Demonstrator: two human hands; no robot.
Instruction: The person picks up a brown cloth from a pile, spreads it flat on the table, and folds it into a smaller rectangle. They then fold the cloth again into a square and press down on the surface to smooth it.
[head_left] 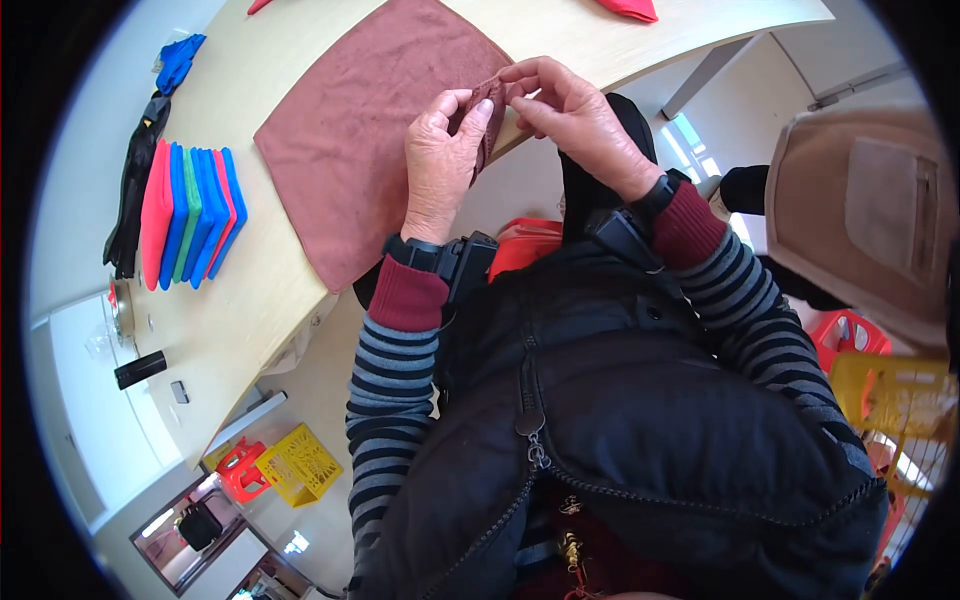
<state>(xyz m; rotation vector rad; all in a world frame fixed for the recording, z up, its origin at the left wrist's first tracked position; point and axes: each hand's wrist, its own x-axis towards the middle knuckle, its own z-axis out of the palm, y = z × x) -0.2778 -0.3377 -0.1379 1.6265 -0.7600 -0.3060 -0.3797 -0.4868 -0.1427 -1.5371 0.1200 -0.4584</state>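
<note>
A reddish-brown cloth (360, 140), soft like a towel, lies spread over the near edge of the table. Its right-hand edge is lifted and turned up between my hands. My left hand (440, 165) is closed on this raised edge, thumb on top. At the cloth's upper right corner my right hand (585, 120) has its thumb and forefinger curled in a pinch on the edge. Whether a loose thread is between those fingertips is too small to tell. Both wrists carry black strapped devices.
Folded red, blue and green cloths (195, 215) stand in a row at the left of the pale table (270, 60). Beyond them are a black garment (130, 190) and a blue cloth (178, 62). A black cylinder (140, 370) lies nearer. A yellow crate (300, 465) is below.
</note>
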